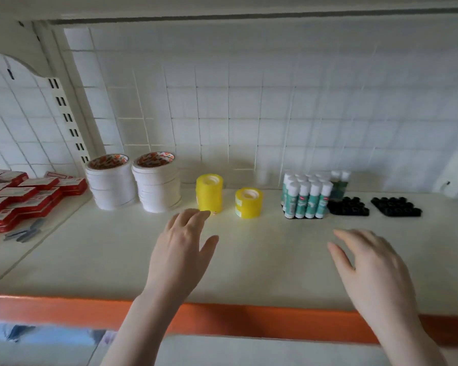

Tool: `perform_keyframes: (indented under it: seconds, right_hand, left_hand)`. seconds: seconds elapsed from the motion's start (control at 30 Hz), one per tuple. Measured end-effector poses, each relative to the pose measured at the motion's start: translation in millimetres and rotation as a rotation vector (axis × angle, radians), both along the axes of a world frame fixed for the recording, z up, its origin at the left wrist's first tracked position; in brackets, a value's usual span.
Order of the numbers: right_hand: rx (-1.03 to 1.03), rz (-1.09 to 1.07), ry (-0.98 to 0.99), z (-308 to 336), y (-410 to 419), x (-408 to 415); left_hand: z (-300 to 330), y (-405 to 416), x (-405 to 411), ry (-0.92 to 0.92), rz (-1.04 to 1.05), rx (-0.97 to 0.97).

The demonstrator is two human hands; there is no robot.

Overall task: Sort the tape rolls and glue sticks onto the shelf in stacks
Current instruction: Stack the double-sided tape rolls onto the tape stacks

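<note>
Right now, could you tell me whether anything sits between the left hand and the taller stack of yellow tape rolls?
Nothing visible does. The left hand is open, its fingers just in front of the taller yellow tape stack. The shorter yellow stack stands off to the right, the white tape stacks to the left.

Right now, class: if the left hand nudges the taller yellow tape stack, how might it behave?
The taller yellow tape stack is narrow for its height, so it probably tips or shears apart. Its rolls look small, likely light. The left hand hovers open near its base; a low push seems safer.
</note>
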State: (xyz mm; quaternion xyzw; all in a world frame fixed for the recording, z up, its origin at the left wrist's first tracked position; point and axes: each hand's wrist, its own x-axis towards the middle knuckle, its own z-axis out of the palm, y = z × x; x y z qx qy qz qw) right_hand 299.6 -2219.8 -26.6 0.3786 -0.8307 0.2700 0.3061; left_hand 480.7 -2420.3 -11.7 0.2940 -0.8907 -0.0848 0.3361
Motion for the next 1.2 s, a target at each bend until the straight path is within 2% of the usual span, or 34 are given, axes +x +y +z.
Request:
perform_keyframes:
  seconds: [0.4, 0.63, 0.9, 1.2]
  right_hand:
    - [-0.026, -0.323, 0.025, -3.8, 162.2, -38.6]
    - [-0.066, -0.411, 0.049, -4.6, 287.6, -119.4]
    - [-0.021, -0.429, 0.034, 3.9, 442.7, -222.7]
    - [0.005, -0.491, -0.1, -6.6, 534.1, -331.5]
  left_hand:
    - [4.2, 128.2, -101.6, -0.02, -0.316, 0.074]
    - [4.2, 248.5, -194.6, 0.004, -0.397, 0.071]
    - [4.7, 401.1, -310.4, 0.001, -0.456, 0.14]
    - [5.4, 484.5, -441.2, 0.006, -0.54, 0.107]
